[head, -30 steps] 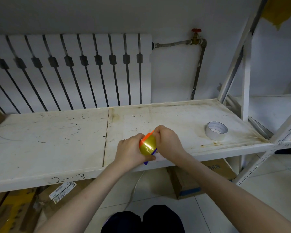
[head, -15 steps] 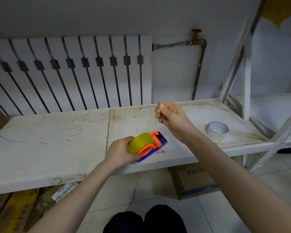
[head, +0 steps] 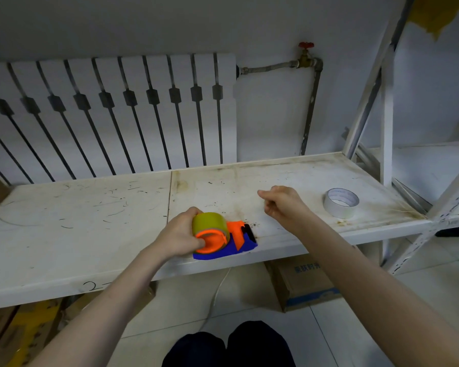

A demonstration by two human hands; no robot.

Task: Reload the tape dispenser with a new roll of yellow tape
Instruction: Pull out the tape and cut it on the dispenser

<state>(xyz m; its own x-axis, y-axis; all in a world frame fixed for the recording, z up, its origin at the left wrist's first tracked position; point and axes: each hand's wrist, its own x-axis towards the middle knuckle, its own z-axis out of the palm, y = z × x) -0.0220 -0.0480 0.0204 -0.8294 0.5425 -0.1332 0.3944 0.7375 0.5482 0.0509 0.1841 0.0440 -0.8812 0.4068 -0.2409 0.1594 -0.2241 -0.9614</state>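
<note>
An orange and blue tape dispenser (head: 235, 241) rests on the white shelf (head: 90, 221) near its front edge. A roll of yellow tape (head: 208, 223) sits on the dispenser's orange hub. My left hand (head: 179, 235) grips the roll and the dispenser from the left. My right hand (head: 282, 203) hovers above the shelf to the right of the dispenser, fingers curled and pinched together; I cannot tell whether a thin strip of tape is between them. A white tape roll (head: 341, 202) lies flat further right.
A white radiator (head: 117, 115) and a pipe with a red valve (head: 306, 46) stand behind the shelf. White shelf posts (head: 386, 115) rise at the right. Cardboard boxes (head: 302, 284) sit on the floor below the shelf.
The dispenser came down from between both hands onto the shelf. My right hand let go, rose up and back, then dropped lower to the right.
</note>
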